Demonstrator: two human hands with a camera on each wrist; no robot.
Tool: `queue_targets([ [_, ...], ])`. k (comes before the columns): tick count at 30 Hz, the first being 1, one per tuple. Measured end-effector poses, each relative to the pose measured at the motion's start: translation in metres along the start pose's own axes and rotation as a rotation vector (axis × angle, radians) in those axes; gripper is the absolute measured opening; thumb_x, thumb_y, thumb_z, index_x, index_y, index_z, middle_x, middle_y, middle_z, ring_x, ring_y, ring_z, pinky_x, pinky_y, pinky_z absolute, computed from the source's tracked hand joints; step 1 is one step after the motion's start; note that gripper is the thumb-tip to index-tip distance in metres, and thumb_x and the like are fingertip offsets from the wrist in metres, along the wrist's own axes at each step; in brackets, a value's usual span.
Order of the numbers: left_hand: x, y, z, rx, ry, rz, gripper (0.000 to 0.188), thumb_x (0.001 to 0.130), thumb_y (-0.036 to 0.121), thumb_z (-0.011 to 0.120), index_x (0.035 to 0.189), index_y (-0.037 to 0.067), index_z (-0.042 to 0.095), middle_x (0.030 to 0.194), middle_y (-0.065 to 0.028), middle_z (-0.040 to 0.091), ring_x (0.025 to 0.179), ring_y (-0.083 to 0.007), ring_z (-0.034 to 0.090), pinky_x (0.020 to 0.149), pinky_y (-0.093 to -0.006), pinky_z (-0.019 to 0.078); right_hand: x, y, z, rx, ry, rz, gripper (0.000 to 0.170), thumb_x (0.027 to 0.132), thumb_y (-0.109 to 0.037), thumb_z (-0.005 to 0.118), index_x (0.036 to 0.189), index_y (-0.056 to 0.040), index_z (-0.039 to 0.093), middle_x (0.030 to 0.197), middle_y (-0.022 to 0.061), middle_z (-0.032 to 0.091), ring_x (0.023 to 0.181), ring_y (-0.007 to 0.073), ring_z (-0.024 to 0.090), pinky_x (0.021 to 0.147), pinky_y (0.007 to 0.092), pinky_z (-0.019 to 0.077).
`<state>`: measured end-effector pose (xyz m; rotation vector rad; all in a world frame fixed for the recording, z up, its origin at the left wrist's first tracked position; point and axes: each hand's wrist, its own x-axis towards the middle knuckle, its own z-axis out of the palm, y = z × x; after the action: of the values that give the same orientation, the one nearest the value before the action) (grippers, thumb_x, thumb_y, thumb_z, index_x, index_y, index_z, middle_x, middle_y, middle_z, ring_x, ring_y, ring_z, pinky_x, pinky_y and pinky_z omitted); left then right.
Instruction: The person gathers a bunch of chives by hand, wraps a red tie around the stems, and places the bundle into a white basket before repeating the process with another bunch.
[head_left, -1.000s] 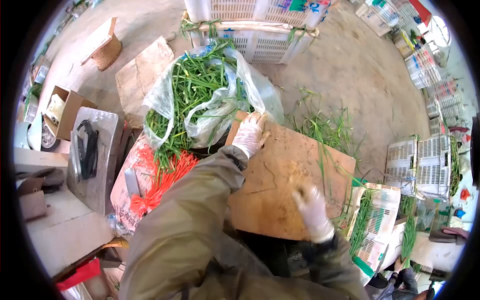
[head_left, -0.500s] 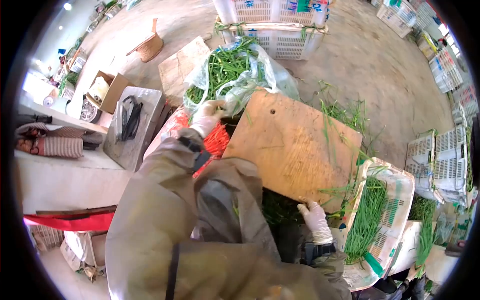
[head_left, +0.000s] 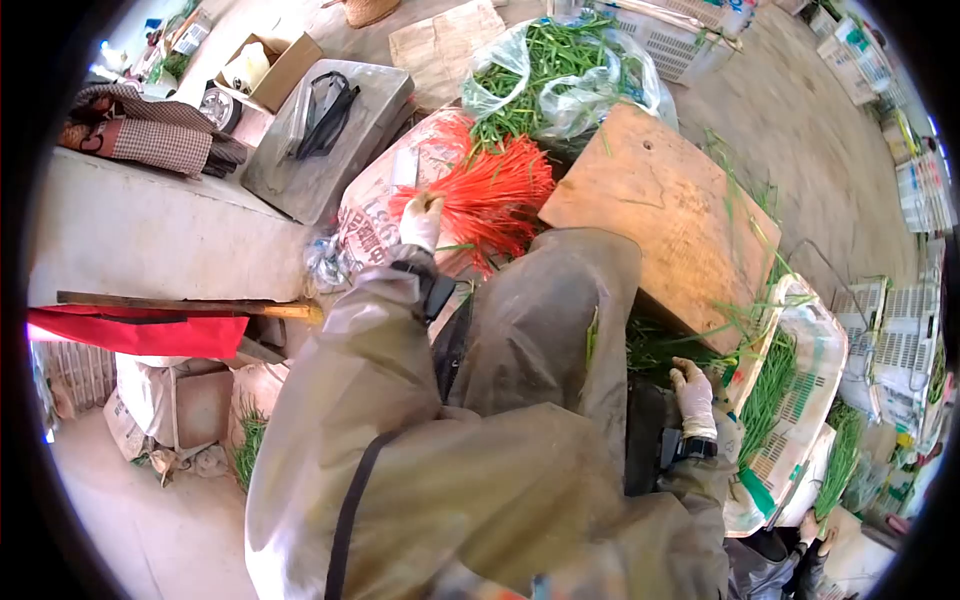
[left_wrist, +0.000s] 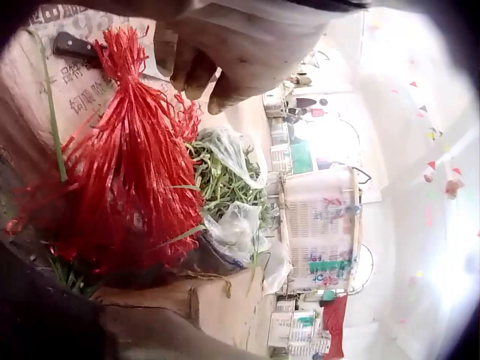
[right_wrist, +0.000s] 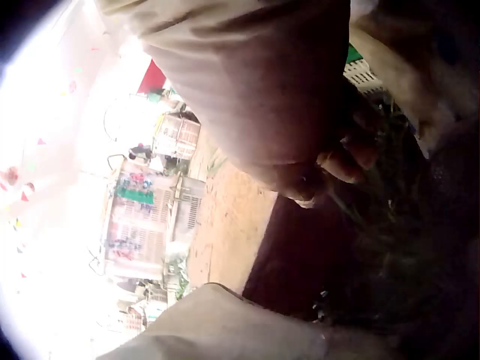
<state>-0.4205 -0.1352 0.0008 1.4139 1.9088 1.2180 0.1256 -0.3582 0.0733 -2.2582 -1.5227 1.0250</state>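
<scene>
My gloved left hand [head_left: 420,222] is at the gathered end of a bundle of red plastic strings [head_left: 495,195], its fingers loosely bent. In the left wrist view those fingers [left_wrist: 196,75] hang beside the bundle's tied top, with nothing visible between them. A knife with a black handle [left_wrist: 73,46] lies partly behind the strings on a printed sack [head_left: 365,215]. My gloved right hand [head_left: 692,395] hangs by the near edge of a wooden board [head_left: 670,215], fingers loosely bent over dark space with green stalks [head_left: 655,345]. No object shows in its grasp.
A clear plastic bag [head_left: 648,75] of green stalks stands behind the board. On my right is a white crate [head_left: 815,345] holding long green leaves. A grey slab [head_left: 285,165] with a black strap lies to the left. Another person's hands [head_left: 815,535] show at lower right.
The left hand has moved from the board's far corner, past the plastic bag, to the red strings. The right hand has left the board top and dropped past its near edge. The view has turned left.
</scene>
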Motion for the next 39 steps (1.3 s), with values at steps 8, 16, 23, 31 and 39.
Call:
queue_targets([
  [8,0.094,0.001,0.032,0.359,-0.03,-0.239,0.027,0.084,0.034,0.066,0.096,0.011,0.072,0.091,-0.02,0.07,0.09,-0.0352,0.068,0.081,-0.043,0.0504,0.015,-0.014,0.026,-0.086,-0.08,0.018,0.029,0.089,-0.013,0.063,0.115,-0.0027,0.065,0.106,0.0177,0.069,0.1,0.0268,0.067,0.087,0.0335,0.0512],
  [16,0.142,-0.024,0.066,0.607,-0.221,-0.27,0.036,0.079,0.039,0.07,0.1,0.009,0.074,0.097,-0.0201,0.071,0.095,-0.0329,0.068,0.085,-0.0388,0.0507,0.027,-0.005,0.03,-0.091,-0.109,0.037,0.03,0.089,-0.02,0.063,0.116,-0.0061,0.065,0.104,0.0197,0.069,0.096,0.0339,0.067,0.084,0.0382,0.0522],
  [23,0.141,-0.045,0.027,-0.798,0.028,-0.411,0.018,0.085,-0.001,0.055,0.1,0.003,0.063,0.084,-0.0084,0.068,0.074,-0.0178,0.065,0.071,-0.0279,0.0521,0.041,-0.015,0.028,-0.071,-0.164,0.045,0.03,0.09,-0.021,0.063,0.116,-0.0065,0.065,0.103,0.019,0.069,0.095,0.0336,0.067,0.084,0.0381,0.0522],
  [31,0.148,-0.039,0.001,-0.612,-0.156,-0.382,0.014,0.091,0.005,0.062,0.105,0.004,0.061,0.091,-0.0104,0.069,0.086,-0.0217,0.067,0.082,-0.0334,0.053,0.045,-0.018,0.025,-0.185,-0.199,-0.054,0.032,0.089,-0.026,0.063,0.115,-0.0082,0.065,0.106,0.0189,0.068,0.102,0.0354,0.064,0.087,0.0416,0.0504],
  [39,0.212,-0.043,-0.041,-0.967,0.388,-0.223,0.03,0.081,-0.006,0.068,0.107,0.009,0.066,0.087,-0.0108,0.071,0.075,-0.0209,0.067,0.067,-0.0315,0.0538,0.037,-0.021,0.02,-0.094,-0.193,0.004,0.032,0.089,-0.025,0.063,0.116,-0.0087,0.065,0.108,0.0178,0.068,0.102,0.035,0.064,0.088,0.0402,0.0506],
])
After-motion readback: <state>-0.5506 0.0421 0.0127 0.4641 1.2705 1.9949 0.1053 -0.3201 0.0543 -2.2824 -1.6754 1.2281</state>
